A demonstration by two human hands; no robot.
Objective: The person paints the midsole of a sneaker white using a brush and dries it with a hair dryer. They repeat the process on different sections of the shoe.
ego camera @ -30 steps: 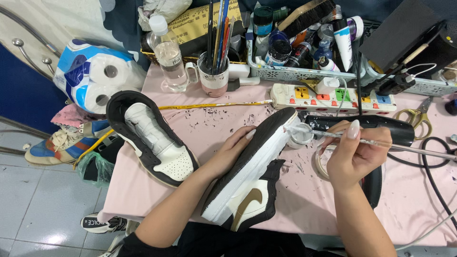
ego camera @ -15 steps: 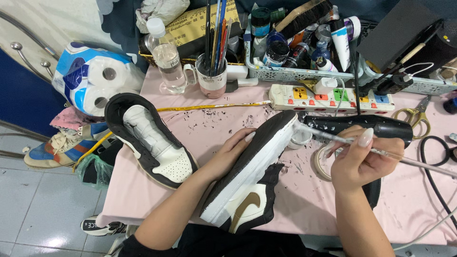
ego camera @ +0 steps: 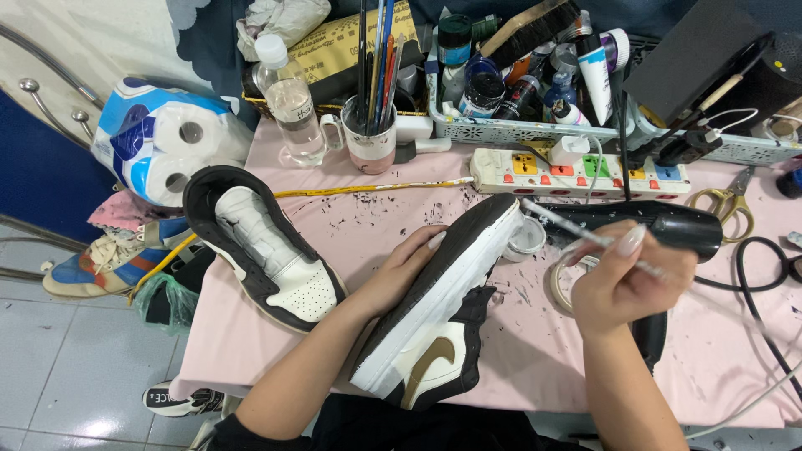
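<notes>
White-soled sneaker [ego camera: 434, 301] | left hand [ego camera: 401, 271] steadying | right hand [ego camera: 622, 284] gripping paintbrush [ego camera: 576, 234]

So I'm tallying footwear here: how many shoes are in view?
4. One sneaker in the left hand, a matching one lying on the pink table, a blue and orange one on the floor left, a black one below the table edge. More may be hidden.

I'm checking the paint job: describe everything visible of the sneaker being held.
The sneaker is tipped on its side, toe toward the power strip, heel at the table's near edge. Dark brown upper, tan side emblem, thick white midsole turned upward. The left hand steadies it; the right hand holds a thin brush tipped near the toe.
</notes>
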